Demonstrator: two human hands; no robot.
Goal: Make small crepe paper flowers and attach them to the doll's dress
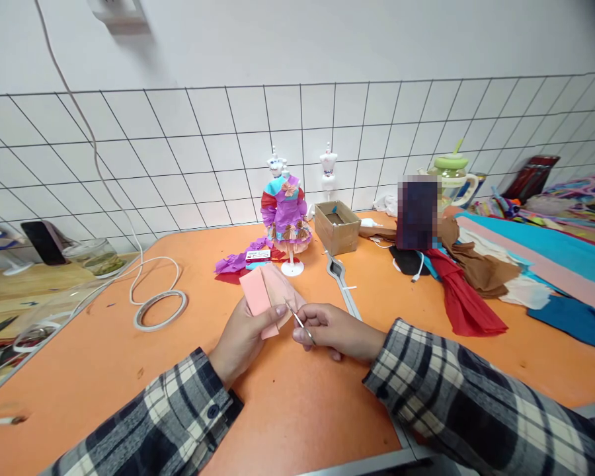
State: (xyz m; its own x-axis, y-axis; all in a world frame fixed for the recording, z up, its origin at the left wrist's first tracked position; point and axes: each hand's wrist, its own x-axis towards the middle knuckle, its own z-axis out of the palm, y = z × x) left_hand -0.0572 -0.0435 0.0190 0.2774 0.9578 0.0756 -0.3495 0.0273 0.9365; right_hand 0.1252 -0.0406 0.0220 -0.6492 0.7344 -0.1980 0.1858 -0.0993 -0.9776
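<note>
Pinched between the thumb and fingers of my left hand (245, 334) is a folded piece of pink crepe paper (256, 292), held above the orange table. My right hand (327, 328) is closed around a small pair of scissors (301, 322), with their slim metal blades pointing up and left against the paper. Whether the blades are apart cannot be made out. Just beyond the paper stands a small white dress form wearing a purple, red and blue paper dress (288, 213). Purple crepe scraps (232, 262) and a small flat box (258, 256) lie at its foot.
A roll of tape (160, 311) lies on the left beside a white cable (135, 271). Behind are a cardboard box (338, 231) and a bare dress form (328, 164). On the right are red crepe paper (469, 301), brown paper (483, 268) and a green-lidded jug (451, 173).
</note>
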